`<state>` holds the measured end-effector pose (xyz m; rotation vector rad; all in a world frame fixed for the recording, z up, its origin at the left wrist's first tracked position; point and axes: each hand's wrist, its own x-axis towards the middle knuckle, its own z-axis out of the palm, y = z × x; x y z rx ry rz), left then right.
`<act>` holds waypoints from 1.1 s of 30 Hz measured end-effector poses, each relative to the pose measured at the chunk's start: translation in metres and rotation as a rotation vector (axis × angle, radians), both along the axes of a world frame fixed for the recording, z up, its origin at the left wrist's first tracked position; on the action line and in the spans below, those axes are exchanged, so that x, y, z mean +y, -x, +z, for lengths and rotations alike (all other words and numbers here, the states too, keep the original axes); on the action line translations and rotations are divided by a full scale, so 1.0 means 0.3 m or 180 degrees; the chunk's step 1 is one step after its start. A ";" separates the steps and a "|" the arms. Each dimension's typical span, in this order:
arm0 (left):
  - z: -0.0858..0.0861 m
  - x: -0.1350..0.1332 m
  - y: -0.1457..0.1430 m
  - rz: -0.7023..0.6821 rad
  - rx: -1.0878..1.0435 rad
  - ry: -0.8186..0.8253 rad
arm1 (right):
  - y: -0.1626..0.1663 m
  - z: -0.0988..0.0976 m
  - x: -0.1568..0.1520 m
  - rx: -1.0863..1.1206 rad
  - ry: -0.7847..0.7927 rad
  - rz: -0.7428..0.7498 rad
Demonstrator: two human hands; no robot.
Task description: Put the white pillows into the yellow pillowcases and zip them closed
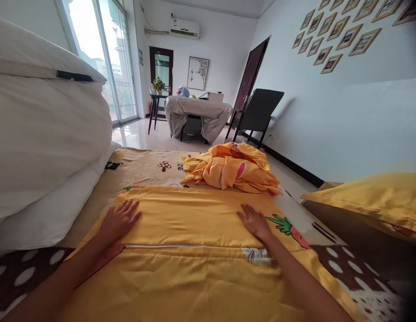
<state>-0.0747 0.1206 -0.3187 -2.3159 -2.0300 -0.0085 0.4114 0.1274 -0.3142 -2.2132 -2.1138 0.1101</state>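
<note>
A yellow pillowcase [191,217] with a white zipper line lies flat on the bed in front of me. My left hand [120,219] rests flat on its left part, fingers stretched out. My right hand [254,221] lies flat on its right part, fingers together and extended, close to a printed carrot [288,228]. Both hands press on the cloth and hold nothing. Beyond the pillowcase sits a crumpled heap of yellow-orange fabric [231,169].
Stacked white pillows and a duvet [43,143] rise at my left. A yellow pillow [372,197] lies at the right edge. The patterned bedsheet [144,165] shows around the cloth. Farther off stand a covered table [197,112], a dark chair [258,112] and glass doors.
</note>
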 end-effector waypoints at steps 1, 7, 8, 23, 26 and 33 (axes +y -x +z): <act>0.013 -0.009 -0.003 0.0084 0.0033 -0.0069 | 0.000 0.008 -0.004 -0.0008 -0.0069 -0.0055; 0.014 -0.020 -0.426 -0.1003 -0.0377 0.0196 | 0.373 -0.015 -0.015 0.0251 -0.0111 0.1036; 0.001 -0.002 -0.502 -0.1113 -0.0475 0.0214 | 0.439 -0.027 -0.002 0.0287 -0.0075 0.1195; -0.028 0.280 -0.090 0.0085 -0.0642 0.0234 | -0.026 -0.041 0.231 0.0026 0.0354 0.0164; 0.021 0.246 0.034 0.0537 -0.0539 0.0006 | -0.193 -0.010 0.160 -0.0164 0.0070 -0.0590; 0.036 0.169 -0.314 -0.0463 -0.0522 -0.0035 | 0.110 -0.002 0.093 -0.0007 -0.0331 0.0308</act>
